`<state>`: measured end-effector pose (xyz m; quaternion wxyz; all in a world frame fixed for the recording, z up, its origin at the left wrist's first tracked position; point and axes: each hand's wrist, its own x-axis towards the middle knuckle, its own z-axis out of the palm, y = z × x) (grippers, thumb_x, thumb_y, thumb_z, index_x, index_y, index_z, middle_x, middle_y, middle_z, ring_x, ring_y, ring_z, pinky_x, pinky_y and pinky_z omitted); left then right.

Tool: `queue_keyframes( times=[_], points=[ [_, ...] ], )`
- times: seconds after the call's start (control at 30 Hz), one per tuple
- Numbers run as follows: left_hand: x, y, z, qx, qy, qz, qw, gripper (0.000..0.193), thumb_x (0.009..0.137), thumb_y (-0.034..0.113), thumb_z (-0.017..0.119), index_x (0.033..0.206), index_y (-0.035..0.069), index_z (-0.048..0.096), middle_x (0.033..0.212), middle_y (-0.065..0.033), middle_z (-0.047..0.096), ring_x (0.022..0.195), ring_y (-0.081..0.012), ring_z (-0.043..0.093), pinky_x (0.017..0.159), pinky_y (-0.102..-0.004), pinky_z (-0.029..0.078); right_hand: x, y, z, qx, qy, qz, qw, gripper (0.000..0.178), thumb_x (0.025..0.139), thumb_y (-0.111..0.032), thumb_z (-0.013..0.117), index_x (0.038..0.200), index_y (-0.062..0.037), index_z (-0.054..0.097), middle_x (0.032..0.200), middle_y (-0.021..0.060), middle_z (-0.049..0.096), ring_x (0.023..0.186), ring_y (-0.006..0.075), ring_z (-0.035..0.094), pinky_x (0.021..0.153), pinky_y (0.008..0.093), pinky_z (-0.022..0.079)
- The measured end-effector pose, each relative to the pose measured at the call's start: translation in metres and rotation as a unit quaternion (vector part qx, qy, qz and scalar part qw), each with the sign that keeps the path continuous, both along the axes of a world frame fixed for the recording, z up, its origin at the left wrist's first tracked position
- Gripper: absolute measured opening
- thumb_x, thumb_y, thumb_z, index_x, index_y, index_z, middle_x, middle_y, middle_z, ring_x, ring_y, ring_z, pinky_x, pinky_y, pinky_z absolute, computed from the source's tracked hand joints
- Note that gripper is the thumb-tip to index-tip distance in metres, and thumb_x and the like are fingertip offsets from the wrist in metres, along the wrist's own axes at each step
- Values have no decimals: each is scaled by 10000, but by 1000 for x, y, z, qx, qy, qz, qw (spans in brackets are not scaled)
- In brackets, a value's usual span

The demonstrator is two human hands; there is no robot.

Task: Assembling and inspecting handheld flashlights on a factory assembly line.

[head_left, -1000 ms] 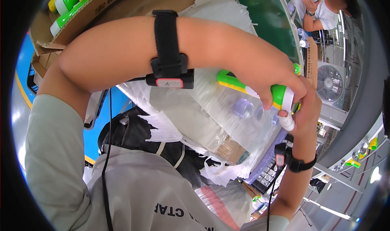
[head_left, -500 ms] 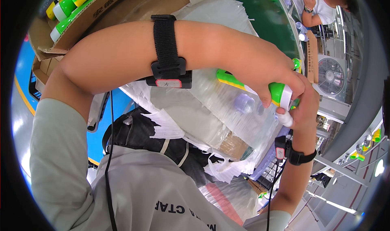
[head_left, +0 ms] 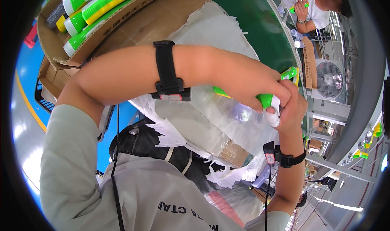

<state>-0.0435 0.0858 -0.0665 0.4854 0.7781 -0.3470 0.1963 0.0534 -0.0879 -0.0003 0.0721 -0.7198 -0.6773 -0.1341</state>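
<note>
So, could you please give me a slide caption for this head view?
Both hands, left hand and right hand, grip a green-and-white torch above plastic wrap.

Open brown cardboard box (head_left: 122, 23) up-left of the grip, behind the forearm, packed with green-yellow-white handheld devices (head_left: 97, 5). Clear plastic wrapping (head_left: 227, 121) over a brown carton (head_left: 231, 153) sits just below the grip. Flat cardboard piece (head_left: 310, 64) stands right of it.

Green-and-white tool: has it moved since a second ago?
No. The tool stays gripped by the left hand and right hand, just left of the fan.
</note>
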Motion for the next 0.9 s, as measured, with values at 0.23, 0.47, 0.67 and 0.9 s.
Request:
queue_keyframes(
  times=[0.23,0.47,0.67,0.9],
  points=[
    [-7,-3,12,68,90,55,992,271,812,160,627,1066,168,533,911,-125,537,840,-337,585,685,-432,473,-25,0,-3,-41,-36,-215,975,474,778,-466,633,1013,-69,526,629,71,590,548,256,610,507,344,471],
    [-3,0,7,52,60,23,997,296,789,148,641,1064,160,533,926,-125,547,852,-332,588,689,-426,474,-6,0,11,10,-46,45,998,510,798,-513,604,999,-51,530,614,61,551,505,239,564,490,341,457],
    [-2,-5,6,37,56,40,997,323,776,151,659,1077,165,542,935,-121,549,860,-330,590,696,-414,476,-13,1,-4,39,-21,-71,996,512,815,-529,577,971,-43,541,597,50,519,482,228,534,475,317,443],
    [-1,2,3,43,54,-10,998,336,777,130,657,1091,158,540,936,-129,546,872,-334,584,715,-407,470,-13,4,8,-13,-41,24,999,517,807,-538,566,968,-47,544,640,57,529,494,241,523,458,333,413]
  ],
)
